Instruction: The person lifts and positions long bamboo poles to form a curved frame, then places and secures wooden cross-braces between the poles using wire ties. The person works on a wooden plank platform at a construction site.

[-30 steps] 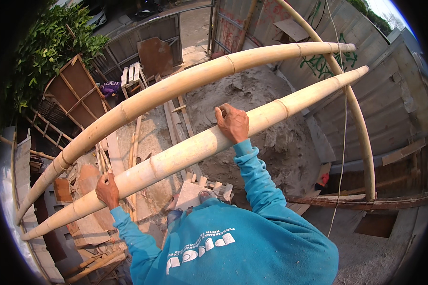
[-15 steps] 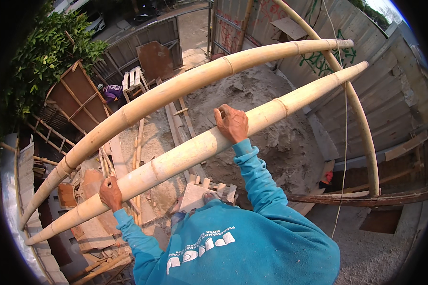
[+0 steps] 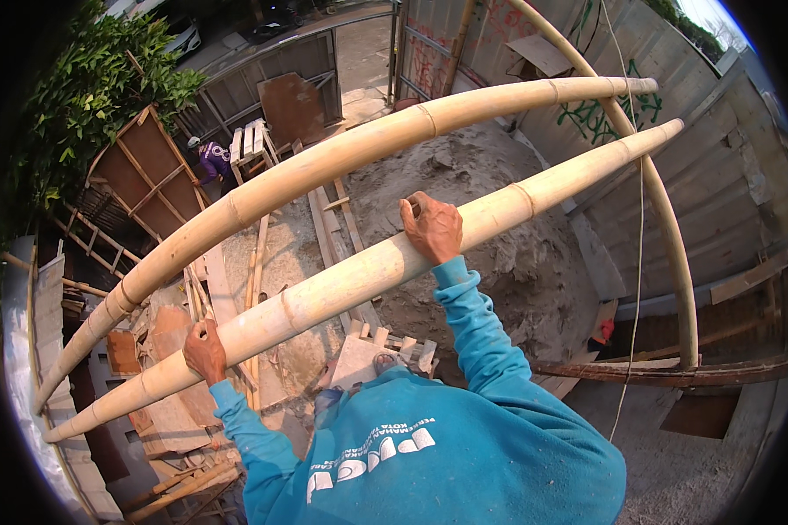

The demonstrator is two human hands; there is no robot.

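the far pole (image 3: 324,165) and the near pole (image 3: 350,283) run from near left to far right. to steady the near pole well, hands are best set wide. the right hand (image 3: 433,229) and left hand (image 3: 205,352) rest on it, fingers curled; whether they grip, i cannot tell. both poles are smooth, round, pale bamboo, marked by thin rings (image 3: 524,199).

Left fingers (image 3: 195,339), right fingers (image 3: 408,215) at lower bamboo pole (image 3: 359,281)
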